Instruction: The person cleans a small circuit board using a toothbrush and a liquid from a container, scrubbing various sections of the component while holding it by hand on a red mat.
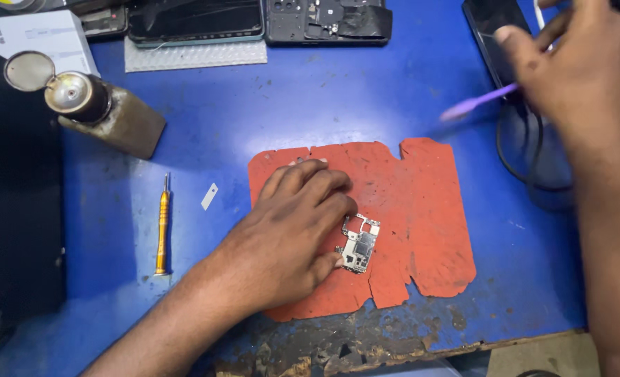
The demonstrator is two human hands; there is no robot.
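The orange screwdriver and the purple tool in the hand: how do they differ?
The orange screwdriver lies untouched on the blue table, left of the left hand; the purple tool is gripped in the raised right hand. The screwdriver looks sharp and points straight up the picture; the purple tool is blurred and slanted. Both are slim, stick-like tools.
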